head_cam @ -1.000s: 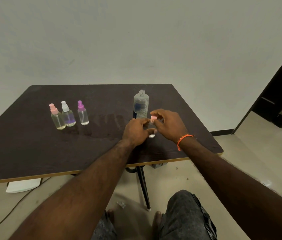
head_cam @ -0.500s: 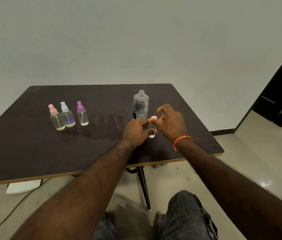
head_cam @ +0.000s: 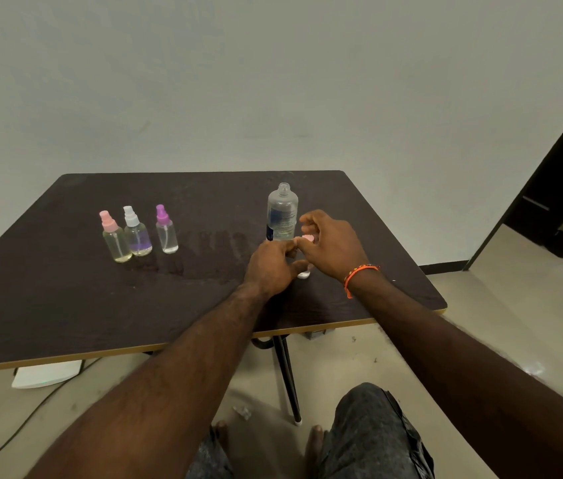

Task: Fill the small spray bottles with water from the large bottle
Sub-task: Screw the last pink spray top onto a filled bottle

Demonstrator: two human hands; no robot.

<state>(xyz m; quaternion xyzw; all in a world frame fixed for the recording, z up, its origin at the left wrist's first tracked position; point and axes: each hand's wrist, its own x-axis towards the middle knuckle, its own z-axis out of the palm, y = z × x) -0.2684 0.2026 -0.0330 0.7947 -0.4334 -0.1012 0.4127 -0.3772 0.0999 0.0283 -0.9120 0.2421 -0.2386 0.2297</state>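
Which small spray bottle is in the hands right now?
The pink-capped clear spray bottle beside the large clear water bottle; the other three stand untouched in a row at left.

Single head-worn view, wide-angle

It looks forward and down from above the person's lap, across the dark counter [head_cam: 65, 299] toward the pale wall [head_cam: 273, 81], both forearms reaching close in.

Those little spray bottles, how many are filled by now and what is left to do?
Three small spray bottles stand capped at the table's left with liquid inside, so they look done. In hand: the left hand grips a fourth small bottle while the right hand pinches its pink cap. The large bottle stands open behind them. Whether the fourth is filled is hidden.
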